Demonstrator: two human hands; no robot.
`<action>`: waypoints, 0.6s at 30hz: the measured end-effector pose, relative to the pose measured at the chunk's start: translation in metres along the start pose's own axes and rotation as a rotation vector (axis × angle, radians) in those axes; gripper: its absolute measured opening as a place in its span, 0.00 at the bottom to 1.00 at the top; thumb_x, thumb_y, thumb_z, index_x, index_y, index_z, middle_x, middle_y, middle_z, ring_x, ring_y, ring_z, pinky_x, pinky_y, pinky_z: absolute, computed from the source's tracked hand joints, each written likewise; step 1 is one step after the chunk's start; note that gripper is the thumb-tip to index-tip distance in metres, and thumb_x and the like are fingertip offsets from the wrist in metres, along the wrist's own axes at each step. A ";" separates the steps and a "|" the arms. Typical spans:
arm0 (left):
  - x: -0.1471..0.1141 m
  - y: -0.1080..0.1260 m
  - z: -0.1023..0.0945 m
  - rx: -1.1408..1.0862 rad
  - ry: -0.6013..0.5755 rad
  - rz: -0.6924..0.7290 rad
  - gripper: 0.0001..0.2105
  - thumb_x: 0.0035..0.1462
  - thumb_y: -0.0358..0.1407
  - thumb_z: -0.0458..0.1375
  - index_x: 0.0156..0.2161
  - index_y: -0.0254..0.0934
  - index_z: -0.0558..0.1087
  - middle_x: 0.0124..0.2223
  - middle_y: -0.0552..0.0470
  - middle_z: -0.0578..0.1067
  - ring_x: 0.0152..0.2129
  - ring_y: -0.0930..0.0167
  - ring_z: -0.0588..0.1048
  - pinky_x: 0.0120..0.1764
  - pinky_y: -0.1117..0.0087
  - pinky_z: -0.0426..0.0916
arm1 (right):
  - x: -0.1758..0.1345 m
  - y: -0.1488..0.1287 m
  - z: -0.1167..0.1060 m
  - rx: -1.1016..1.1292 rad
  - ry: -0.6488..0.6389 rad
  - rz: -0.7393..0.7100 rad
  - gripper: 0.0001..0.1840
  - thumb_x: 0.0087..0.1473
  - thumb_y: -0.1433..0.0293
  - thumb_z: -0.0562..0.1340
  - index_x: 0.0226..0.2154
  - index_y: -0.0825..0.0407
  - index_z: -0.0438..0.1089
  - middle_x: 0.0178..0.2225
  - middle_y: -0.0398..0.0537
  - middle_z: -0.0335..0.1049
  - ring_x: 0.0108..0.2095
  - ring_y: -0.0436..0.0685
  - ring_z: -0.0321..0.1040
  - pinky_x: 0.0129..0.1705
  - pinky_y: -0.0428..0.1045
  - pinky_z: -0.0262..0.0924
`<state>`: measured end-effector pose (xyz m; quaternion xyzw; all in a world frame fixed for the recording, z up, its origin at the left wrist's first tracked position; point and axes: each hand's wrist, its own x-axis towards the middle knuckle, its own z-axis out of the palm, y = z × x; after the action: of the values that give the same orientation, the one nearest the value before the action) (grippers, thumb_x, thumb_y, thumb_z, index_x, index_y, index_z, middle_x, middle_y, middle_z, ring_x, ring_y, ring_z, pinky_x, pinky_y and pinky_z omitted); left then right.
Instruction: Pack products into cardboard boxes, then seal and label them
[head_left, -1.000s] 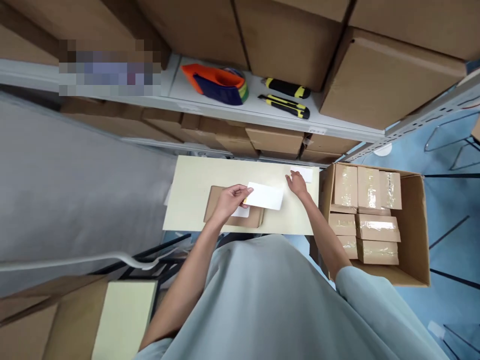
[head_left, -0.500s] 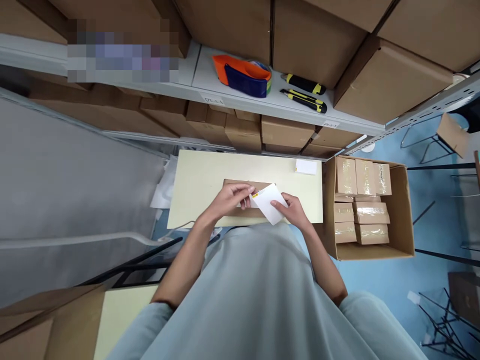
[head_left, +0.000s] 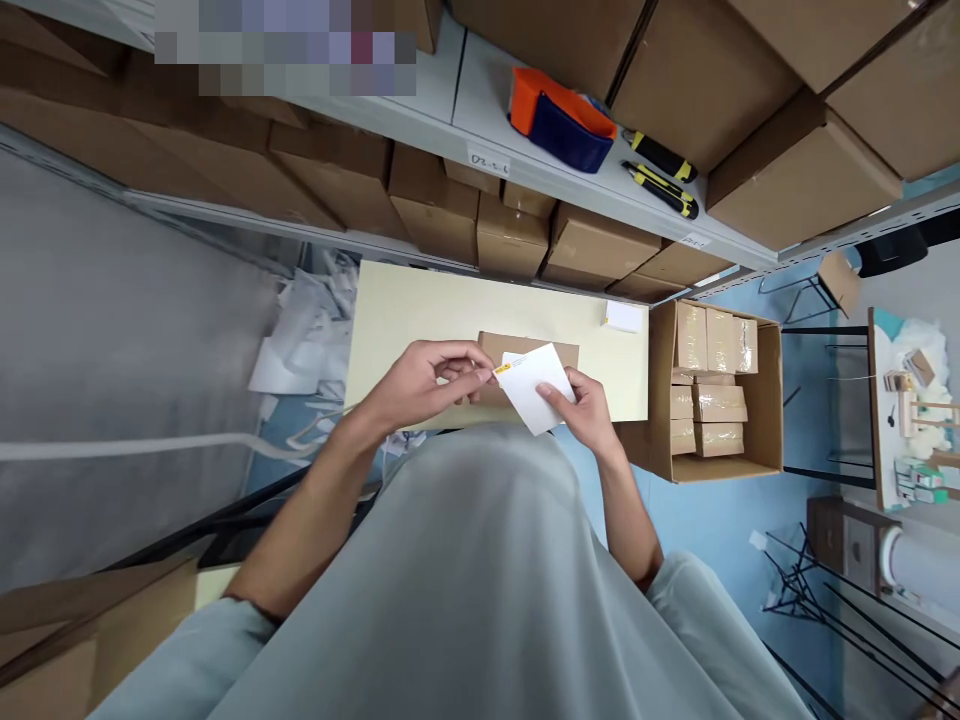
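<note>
My right hand (head_left: 585, 405) holds a white card or label sheet (head_left: 536, 385) with a yellow mark at its upper left corner, its thumb lying on the face. The fingers of my left hand (head_left: 435, 385) are drawn together, thumb and fingertip meeting at that marked corner. A second white edge shows behind the card; I cannot tell whether it is a separate piece. Beneath the card and hands, a brown cardboard box (head_left: 559, 354), partly hidden, lies on the pale yellow table (head_left: 420, 300).
A small white stack (head_left: 623, 316) rests at the table's far right. Right of the table stands an open carton (head_left: 765, 400) holding several taped boxes. An orange and blue tape dispenser (head_left: 562, 125) and cutter knives (head_left: 664, 175) lie on the shelf (head_left: 480, 110). White scraps (head_left: 300, 330) pile up at left.
My view has shifted and turned slightly. My left hand has drawn a little to the left, at the card's marked corner. My right hand keeps holding the card.
</note>
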<state>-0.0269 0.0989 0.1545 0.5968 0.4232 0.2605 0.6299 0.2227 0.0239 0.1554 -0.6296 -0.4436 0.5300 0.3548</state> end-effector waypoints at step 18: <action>-0.016 0.014 0.006 0.141 -0.002 0.039 0.17 0.58 0.52 0.66 0.33 0.39 0.80 0.33 0.48 0.82 0.25 0.70 0.74 0.30 0.68 0.71 | -0.006 -0.005 -0.016 -0.099 -0.108 -0.077 0.30 0.57 0.39 0.70 0.29 0.48 0.70 0.30 0.43 0.67 0.32 0.55 0.64 0.32 0.49 0.60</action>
<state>-0.0275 0.0848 0.1714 0.6480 0.4282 0.2416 0.5817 0.2371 0.0201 0.1652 -0.5991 -0.5117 0.5267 0.3191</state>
